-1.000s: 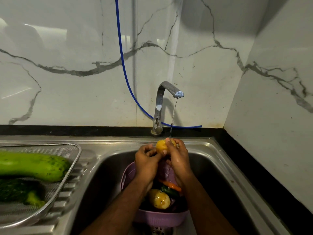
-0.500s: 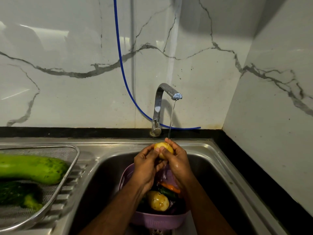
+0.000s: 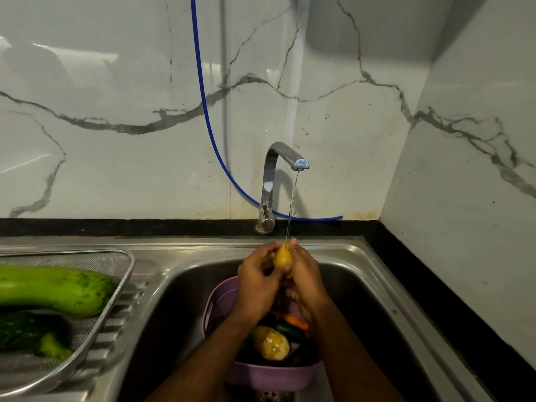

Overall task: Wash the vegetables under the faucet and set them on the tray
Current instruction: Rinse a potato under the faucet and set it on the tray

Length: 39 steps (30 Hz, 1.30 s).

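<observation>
A small yellow potato (image 3: 282,258) is pressed between my left hand (image 3: 259,281) and my right hand (image 3: 304,281), over the steel sink (image 3: 362,285). A thin stream of water from the chrome faucet (image 3: 272,181) lands on the potato's top. Below my wrists a purple colander (image 3: 269,378) stands in the basin, holding a second yellow potato (image 3: 271,343), a carrot (image 3: 295,321) and dark green vegetables. On the drainboard at the left lies a wire mesh tray (image 3: 124,274) with a long pale green gourd (image 3: 55,288) and a dark green vegetable (image 3: 32,333).
A blue hose (image 3: 203,91) runs down the marble wall and behind the faucet's base. A black counter strip (image 3: 435,300) borders the sink at the back and the right. A marble side wall stands close on the right.
Both hands have turned the potato between them under the stream; it now stands more on end. The view has tilted down slightly.
</observation>
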{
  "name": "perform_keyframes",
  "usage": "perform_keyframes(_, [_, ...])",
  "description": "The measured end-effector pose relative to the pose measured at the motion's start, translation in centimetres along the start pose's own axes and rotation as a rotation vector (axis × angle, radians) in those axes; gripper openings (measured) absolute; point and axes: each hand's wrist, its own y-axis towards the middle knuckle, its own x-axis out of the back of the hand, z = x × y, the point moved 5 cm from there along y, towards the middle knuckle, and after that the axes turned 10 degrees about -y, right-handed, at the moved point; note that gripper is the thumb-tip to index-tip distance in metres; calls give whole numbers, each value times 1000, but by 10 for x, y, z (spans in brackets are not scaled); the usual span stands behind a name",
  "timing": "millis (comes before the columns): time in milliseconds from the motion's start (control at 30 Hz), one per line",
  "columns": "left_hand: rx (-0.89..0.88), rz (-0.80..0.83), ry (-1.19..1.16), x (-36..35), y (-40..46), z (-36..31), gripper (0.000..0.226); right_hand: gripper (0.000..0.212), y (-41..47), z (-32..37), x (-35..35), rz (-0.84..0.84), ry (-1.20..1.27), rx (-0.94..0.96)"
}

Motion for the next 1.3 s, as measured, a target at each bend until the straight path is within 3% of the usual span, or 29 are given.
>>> perform_keyframes(100, [-40,-6,73,0,-2,3,39,38,1,-3,-1,18,-90,-12])
perform_keyframes(233, [91,-93,76,8,0,14,57,35,-1,-5,0,56,140,-100])
perform_keyframes(367, [174,-112,-26,7,0,14,44,63,0,-12,-6,70,342,-244])
perform_keyframes(533, [326,-104,-176,8,0,19,35,28,-4,2,-8,149,311,-55])
perform_keyframes(667, [391,-57,-282,9,-2,18,39,37,-11,5,-11,186,234,44])
perform_keyframes(767, [446,-8,-342,5,-4,17,30,22,-12,11,-8,99,177,44])
perform_keyframes(833, [392,5,-326,2,-5,15,32,20,-10,11,-4,41,161,2])
perform_keyframes(1033, [125,-70,23,12,2,13,60,29,-20,13,-3,-5,102,-114])
perform_keyframes(1100, [104,-62,40,16,2,14,63,16,-22,15,-3,35,54,-78])
perform_keyframes(1300, [33,-19,124,14,0,14,64,13,-25,24,-1,4,3,12])
